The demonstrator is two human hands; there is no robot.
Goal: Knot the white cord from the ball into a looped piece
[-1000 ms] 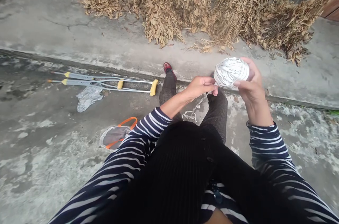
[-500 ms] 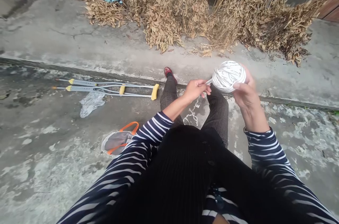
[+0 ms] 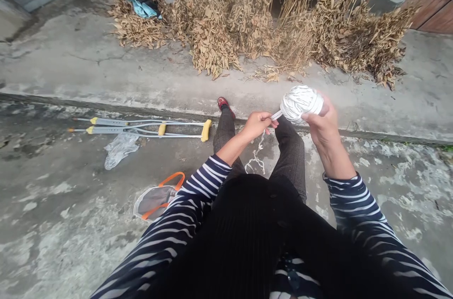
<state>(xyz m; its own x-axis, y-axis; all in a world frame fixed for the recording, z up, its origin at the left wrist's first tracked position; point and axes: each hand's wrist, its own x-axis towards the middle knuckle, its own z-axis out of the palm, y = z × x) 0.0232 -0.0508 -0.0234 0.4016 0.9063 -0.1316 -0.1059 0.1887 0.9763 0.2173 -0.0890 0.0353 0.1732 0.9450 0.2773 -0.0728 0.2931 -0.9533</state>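
Observation:
My right hand (image 3: 322,125) is wrapped round a white ball of wound strip (image 3: 300,102), held up over my knees. My left hand (image 3: 259,123) pinches the loose white strand (image 3: 276,114) that runs taut from the ball's left side. More of that strand lies in a loose tangle (image 3: 256,160) on the ground between my legs. I sit on the concrete with my legs stretched ahead, one red shoe (image 3: 223,103) against the kerb.
A pair of grey crutches with yellow pads (image 3: 145,127) lies on the left, beside a crumpled clear plastic bag (image 3: 119,149). An orange-handled mesh bag (image 3: 155,197) sits by my left elbow. Dry brown plant bundles (image 3: 255,25) stand along the far wall beyond a raised concrete kerb (image 3: 106,96).
My left hand has shifted from under the ball to its left, drawing the strand out taut. The ball and right hand sit slightly further left in view as my head tilted up.

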